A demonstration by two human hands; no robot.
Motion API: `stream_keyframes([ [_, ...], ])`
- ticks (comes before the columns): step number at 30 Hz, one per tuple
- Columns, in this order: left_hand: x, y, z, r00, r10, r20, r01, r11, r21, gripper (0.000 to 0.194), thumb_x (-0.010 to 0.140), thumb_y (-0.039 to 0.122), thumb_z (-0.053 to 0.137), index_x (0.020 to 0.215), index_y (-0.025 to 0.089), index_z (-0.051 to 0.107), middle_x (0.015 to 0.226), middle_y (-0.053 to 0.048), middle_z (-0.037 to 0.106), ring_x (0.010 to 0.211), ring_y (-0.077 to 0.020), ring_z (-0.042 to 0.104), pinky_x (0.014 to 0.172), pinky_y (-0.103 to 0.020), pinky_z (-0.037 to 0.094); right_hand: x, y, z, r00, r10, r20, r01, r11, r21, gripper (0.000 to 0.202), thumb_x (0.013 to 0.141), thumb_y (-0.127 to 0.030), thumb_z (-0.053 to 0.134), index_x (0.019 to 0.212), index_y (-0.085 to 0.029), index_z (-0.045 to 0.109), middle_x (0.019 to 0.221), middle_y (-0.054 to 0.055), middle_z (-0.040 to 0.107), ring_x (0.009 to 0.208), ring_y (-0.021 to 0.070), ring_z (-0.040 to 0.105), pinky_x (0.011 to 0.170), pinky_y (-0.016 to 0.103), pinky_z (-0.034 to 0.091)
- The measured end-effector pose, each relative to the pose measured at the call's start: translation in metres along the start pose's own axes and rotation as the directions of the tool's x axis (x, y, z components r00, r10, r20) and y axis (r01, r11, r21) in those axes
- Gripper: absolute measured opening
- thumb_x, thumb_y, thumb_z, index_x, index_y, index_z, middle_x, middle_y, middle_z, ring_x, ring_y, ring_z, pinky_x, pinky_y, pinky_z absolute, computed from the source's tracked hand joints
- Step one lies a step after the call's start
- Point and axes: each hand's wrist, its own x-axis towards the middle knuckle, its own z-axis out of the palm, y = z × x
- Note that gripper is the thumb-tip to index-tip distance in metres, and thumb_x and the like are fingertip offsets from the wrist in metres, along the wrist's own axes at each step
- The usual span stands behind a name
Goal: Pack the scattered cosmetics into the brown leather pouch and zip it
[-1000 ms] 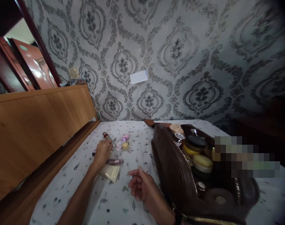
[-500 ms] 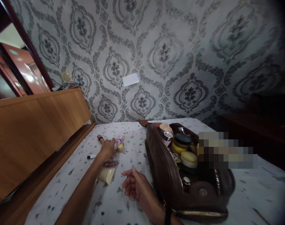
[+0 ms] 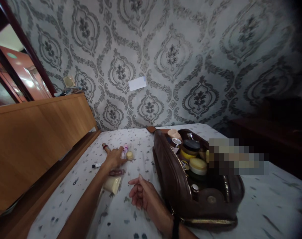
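Note:
My left hand (image 3: pixel 114 158) reaches over the bed at centre-left, palm down, fingers spread above several small cosmetics. Its fingertips are beside a small jar with a cream-yellow lid (image 3: pixel 129 155) and a pink-and-white item (image 3: pixel 125 150); contact is hard to make out. Around this hand lie a brown tube with a dark red band (image 3: pixel 105 147), a white tube with a black cap (image 3: pixel 97 165), a dark pink tube (image 3: pixel 116 172) and a pale yellow squeeze tube (image 3: pixel 113 184). My right hand (image 3: pixel 144 194) rests palm up, fingers loosely curled and apart, holding nothing, left of a brown bag (image 3: pixel 169 172).
The unzipped bag holds several jars, including a yellow one with a black lid (image 3: pixel 191 146) and one with a cream lid (image 3: pixel 198 165). A wooden headboard (image 3: pixel 41 129) borders the patterned sheet (image 3: pixel 138 136) at left. Patterned wallpaper (image 3: pixel 173 53) rises behind.
My left hand and the cream-lidded jar have shifted slightly right. My right hand stays about where it was. The whole view has shifted a little.

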Motion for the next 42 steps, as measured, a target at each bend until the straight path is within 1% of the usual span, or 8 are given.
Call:
stream_keyframes([
  [7,-0.004,0.015,-0.004,0.982,0.176,-0.074,-0.182,0.981,-0.073,0.048,0.085,0.032,0.059,0.131,0.022,0.049,0.129,-0.011,0.057,0.122,-0.0310,0.047,0.100,-0.043,0.035,0.001,0.000,0.000,1.000,0.012,0.007,-0.012,1.000,0.001,0.073,0.064,-0.083,0.059,0.089,-0.014,0.061,0.060,0.001,0.062,0.045,0.0110,0.053,0.041,0.023,0.026],
  [12,-0.004,0.021,0.000,0.961,0.256,-0.104,-0.269,0.951,-0.150,0.026,0.087,0.026,0.057,0.112,0.021,0.060,0.114,-0.010,0.062,0.110,-0.0279,0.052,0.097,-0.040,0.037,0.002,0.000,0.000,1.000,0.018,-0.014,-0.018,1.000,-0.014,0.077,0.061,-0.086,0.058,0.088,-0.014,0.061,0.058,0.000,0.062,0.043,0.0103,0.052,0.041,0.023,0.026],
  [21,-0.047,0.022,-0.005,0.959,0.227,-0.170,-0.273,0.900,-0.340,0.024,0.088,0.042,0.058,0.093,0.019,0.058,0.096,-0.007,0.060,0.094,-0.0246,0.055,0.085,-0.035,0.042,-0.003,-0.002,0.001,0.997,-0.028,-0.074,0.030,0.999,0.024,0.073,0.061,-0.080,0.066,0.091,-0.014,0.061,0.062,0.001,0.063,0.048,0.0107,0.055,0.045,0.023,0.031],
  [23,-0.055,0.021,-0.006,0.956,0.212,-0.201,-0.284,0.834,-0.473,0.023,0.088,0.042,0.058,0.091,0.019,0.057,0.095,-0.006,0.059,0.095,-0.0238,0.054,0.087,-0.034,0.041,-0.004,-0.003,0.001,0.995,-0.038,-0.094,0.043,0.998,0.046,0.072,0.059,-0.076,0.071,0.093,-0.014,0.061,0.065,0.001,0.064,0.050,0.0114,0.057,0.046,0.023,0.033],
  [26,-0.062,0.019,-0.006,0.952,0.197,-0.233,-0.305,0.637,-0.707,0.024,0.082,0.039,0.064,0.094,0.019,0.058,0.098,-0.004,0.060,0.099,-0.0231,0.054,0.091,-0.034,0.041,-0.006,-0.004,0.001,0.992,-0.051,-0.120,0.060,0.995,0.075,0.073,0.056,-0.073,0.076,0.096,-0.014,0.062,0.067,0.001,0.065,0.052,0.0123,0.058,0.047,0.024,0.035],
  [31,-0.067,0.020,-0.009,0.953,0.269,-0.140,-0.239,0.383,-0.892,0.037,0.074,0.035,0.074,0.104,0.019,0.060,0.104,-0.004,0.060,0.104,-0.0233,0.053,0.090,-0.031,0.041,-0.007,-0.006,0.003,0.988,-0.053,-0.143,0.066,0.994,0.091,0.069,0.059,-0.074,0.074,0.092,-0.016,0.062,0.068,0.000,0.065,0.051,0.0122,0.058,0.046,0.023,0.035],
  [35,-0.072,0.029,-0.012,0.923,0.361,-0.134,-0.260,0.327,-0.909,0.040,0.073,0.035,0.077,0.105,0.018,0.062,0.100,-0.003,0.062,0.095,-0.0201,0.055,0.087,-0.030,0.042,-0.007,-0.006,0.004,0.984,-0.056,-0.166,0.073,0.993,0.096,0.064,0.060,-0.073,0.074,0.087,-0.016,0.062,0.073,0.000,0.066,0.054,0.0131,0.062,0.047,0.023,0.036],
  [42,-0.076,0.033,-0.015,0.886,0.449,-0.115,-0.309,0.385,-0.870,0.044,0.078,0.035,0.075,0.117,0.020,0.064,0.105,-0.004,0.063,0.094,-0.0191,0.055,0.086,-0.030,0.042,-0.009,-0.008,0.004,0.986,-0.065,-0.153,0.085,0.988,0.129,0.060,0.063,-0.066,0.078,0.095,-0.017,0.063,0.077,-0.001,0.065,0.057,0.0116,0.060,0.049,0.022,0.037],
])
